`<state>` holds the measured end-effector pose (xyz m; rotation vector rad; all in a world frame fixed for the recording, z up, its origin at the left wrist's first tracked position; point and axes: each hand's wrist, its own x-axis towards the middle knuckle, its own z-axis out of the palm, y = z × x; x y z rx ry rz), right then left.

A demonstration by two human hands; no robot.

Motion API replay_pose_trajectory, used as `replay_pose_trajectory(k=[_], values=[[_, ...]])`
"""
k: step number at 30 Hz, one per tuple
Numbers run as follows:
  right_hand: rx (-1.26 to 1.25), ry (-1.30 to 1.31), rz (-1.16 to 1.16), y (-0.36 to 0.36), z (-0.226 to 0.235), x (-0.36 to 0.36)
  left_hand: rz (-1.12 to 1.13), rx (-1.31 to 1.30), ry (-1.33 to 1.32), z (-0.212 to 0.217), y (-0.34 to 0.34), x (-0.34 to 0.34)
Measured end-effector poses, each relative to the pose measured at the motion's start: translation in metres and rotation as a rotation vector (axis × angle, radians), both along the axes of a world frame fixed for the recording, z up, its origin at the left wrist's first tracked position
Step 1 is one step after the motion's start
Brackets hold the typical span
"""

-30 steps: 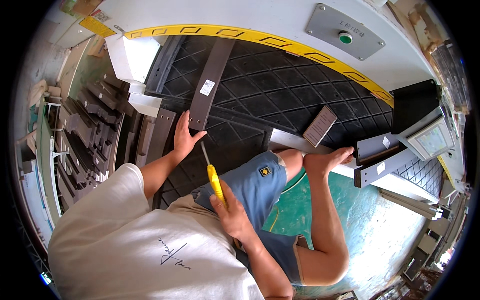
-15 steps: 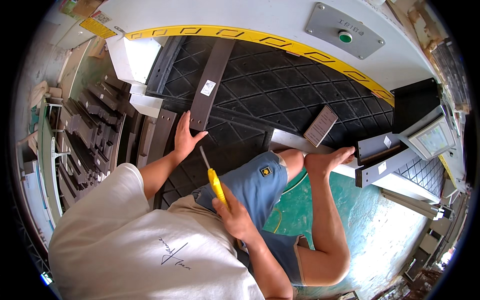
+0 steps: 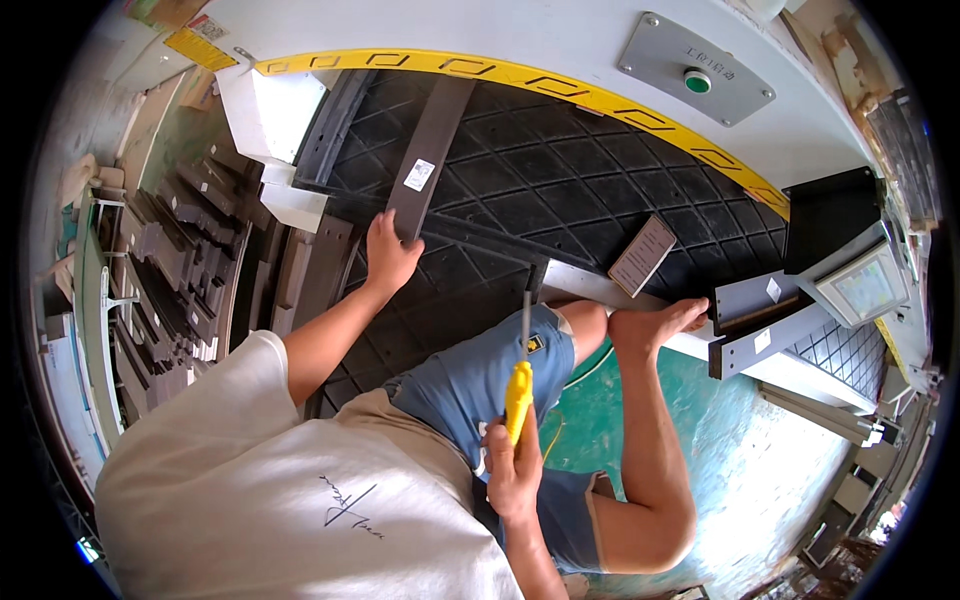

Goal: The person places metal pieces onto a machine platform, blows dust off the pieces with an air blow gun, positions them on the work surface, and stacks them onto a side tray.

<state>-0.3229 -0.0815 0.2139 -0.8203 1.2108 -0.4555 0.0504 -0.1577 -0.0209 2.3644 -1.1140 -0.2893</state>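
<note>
My left hand (image 3: 392, 252) grips the near end of a long dark brown board (image 3: 418, 165) with a white label, its fingers over the left edge and thumb at the right. The board's far end runs up to the yellow-striped edge; my hand covers the near end. In front of my shirt, my right hand (image 3: 514, 478) is closed round the yellow handle of a screwdriver (image 3: 518, 390). Its shaft points away from me, over my blue shorts, apart from the board. The tip is hard to make out against the black bed.
A black ridged bed (image 3: 560, 165) lies under the board, below a white machine beam with a green button (image 3: 697, 81). A small printed card-like block (image 3: 643, 256) rests on it. More dark boards (image 3: 765, 335) and a screen (image 3: 862, 283) are right; stacked boards (image 3: 190, 265) stand left.
My left hand has closed on the board's near end, where its thumb was spread before. My right hand has moved right, and the screwdriver has swung from leaning left to nearly straight ahead.
</note>
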Motion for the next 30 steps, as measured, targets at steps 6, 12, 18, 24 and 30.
replay_pose_trajectory(k=[6, 12, 18, 24, 30], values=[[0.093, -0.054, -0.001, 0.010, 0.021, -0.017, -0.257, -0.085, 0.656, 0.037, -0.126, -0.070], [0.002, -0.033, 0.087, 0.035, 0.038, -0.040, -0.843, 0.154, 0.600, 0.030, -0.232, -0.199], [-0.075, -0.013, 0.193, 0.053, 0.037, -0.065, -0.894, 0.241, 0.468, 0.004, -0.255, -0.251], [0.153, -0.045, 0.081, 0.065, 0.050, -0.083, -0.846, 0.273, 0.247, 0.008, -0.258, -0.270], [0.099, 0.040, -0.021, 0.072, 0.046, -0.097, -0.689, 0.258, 0.263, -0.003, -0.259, -0.272]])
